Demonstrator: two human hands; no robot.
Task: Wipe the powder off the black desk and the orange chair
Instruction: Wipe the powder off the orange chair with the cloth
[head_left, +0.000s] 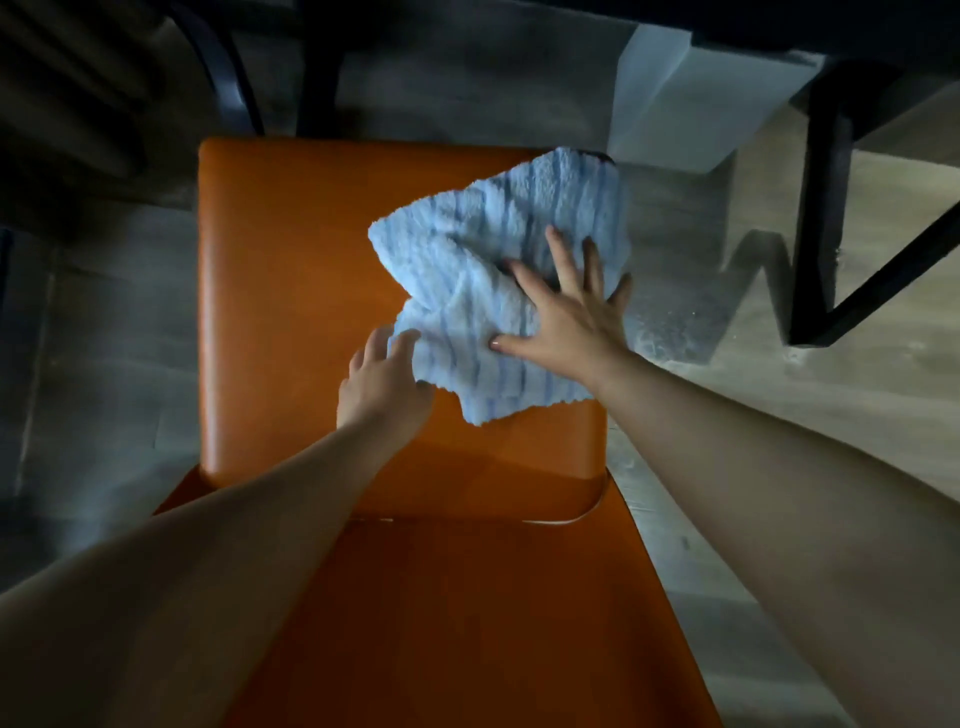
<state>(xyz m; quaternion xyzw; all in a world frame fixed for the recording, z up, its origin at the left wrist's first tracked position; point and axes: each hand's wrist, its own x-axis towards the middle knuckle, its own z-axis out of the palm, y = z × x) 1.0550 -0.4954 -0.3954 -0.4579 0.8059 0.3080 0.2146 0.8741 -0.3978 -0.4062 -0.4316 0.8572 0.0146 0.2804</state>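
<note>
The orange chair (291, 291) fills the middle of the view, seen from above, its backrest (467, 623) nearest me. A crumpled light-blue striped cloth (467, 270) lies on the right half of the seat and hangs past its right edge. My right hand (566, 312) presses flat on the cloth with spread, straight fingers. My left hand (382, 379) pinches the cloth's near left corner with curled fingers. I see no powder on the bare orange seat. The black desk shows only as dark legs (821, 208) at the upper right.
White powder (670, 332) dusts the grey floor just right of the chair. A black metal frame with a diagonal brace (883, 280) stands at the right. A pale block (685, 98) sits behind the chair. Dark chair legs (234, 67) stand at the upper left.
</note>
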